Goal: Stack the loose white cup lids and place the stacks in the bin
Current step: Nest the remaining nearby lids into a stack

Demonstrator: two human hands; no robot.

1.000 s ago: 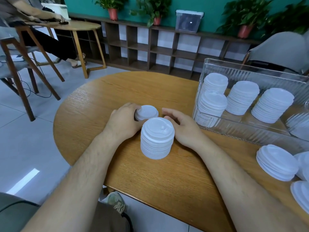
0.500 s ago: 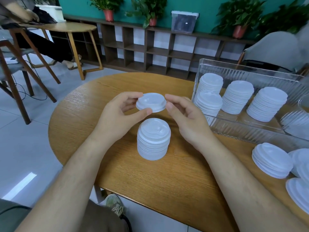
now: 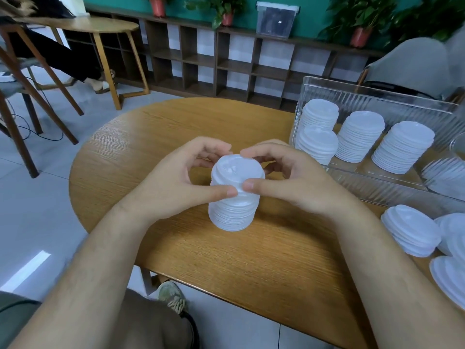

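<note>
Both hands, left hand (image 3: 173,180) and right hand (image 3: 292,177), pinch the top lid (image 3: 237,171) with curled fingers and should seat it squarely on the lid stack (image 3: 232,212) beside the clear bin (image 3: 377,190).

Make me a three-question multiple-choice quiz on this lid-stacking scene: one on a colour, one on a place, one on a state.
1. The bin is: A red; B clear; C black.
2. The stack in front of the person stands: A in the bin; B on the floor; C on the wooden table.
3. The top lid of that stack is: A lying alone by the table edge; B gripped by the left hand and right hand together; C held by the right hand only.

Answers:
1 B, the lid stacks inside show through its ribbed walls.
2 C, its base rests on the wood, left of the bin.
3 B, fingers and thumbs of both hands curl round its rim.
</note>
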